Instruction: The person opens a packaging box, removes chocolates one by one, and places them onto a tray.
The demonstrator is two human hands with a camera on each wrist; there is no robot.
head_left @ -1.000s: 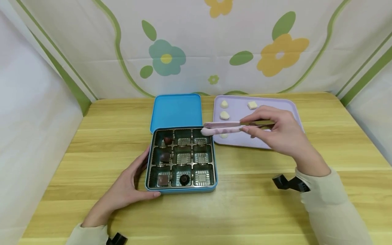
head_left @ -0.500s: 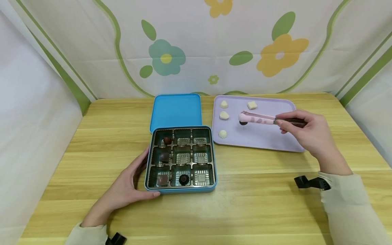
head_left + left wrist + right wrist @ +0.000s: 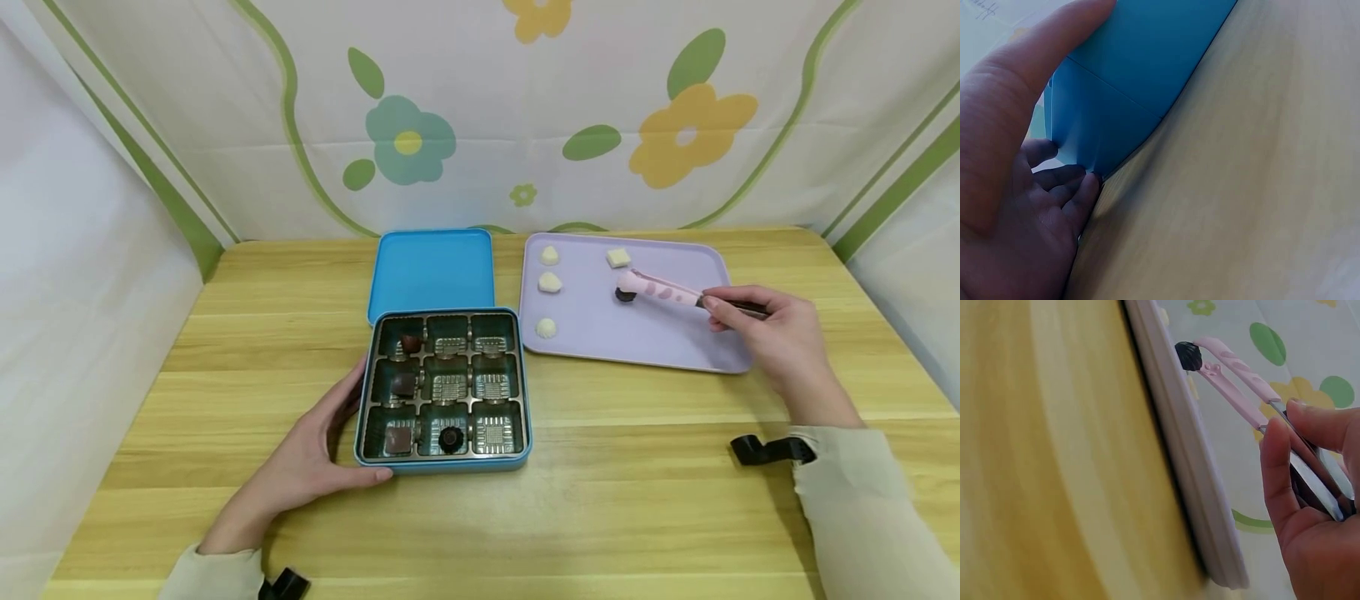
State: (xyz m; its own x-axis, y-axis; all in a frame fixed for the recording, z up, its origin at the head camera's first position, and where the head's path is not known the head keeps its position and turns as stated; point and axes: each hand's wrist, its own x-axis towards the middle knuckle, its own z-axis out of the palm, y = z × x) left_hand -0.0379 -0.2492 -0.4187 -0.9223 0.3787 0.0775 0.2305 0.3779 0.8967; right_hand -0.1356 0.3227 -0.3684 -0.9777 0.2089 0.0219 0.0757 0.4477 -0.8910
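Note:
My left hand (image 3: 307,454) grips the front left corner of a blue tin box (image 3: 480,464), thumb along the front wall and fingers against the left side. Its divided insert has dark chocolates down the left column and one round ridged chocolate (image 3: 451,439) in the front middle compartment. My right hand (image 3: 783,346) pinches pink-tipped metal tongs (image 3: 663,290) over the lilac tray (image 3: 600,337). At the tong tips is a dark ridged chocolate (image 3: 1189,356), close over the tray's middle.
Several white chocolates lie on the tray: one square piece (image 3: 618,258) at the back and others along the left side, including a domed one (image 3: 546,328). A blue lid (image 3: 431,271) lies behind the tin. A flowered cloth (image 3: 480,125) hangs at the table's back edge.
My right hand has carried the tongs from above the tin rightward to the tray. The dark chocolate at their tips has shifted a little right. My left hand stays on the tin.

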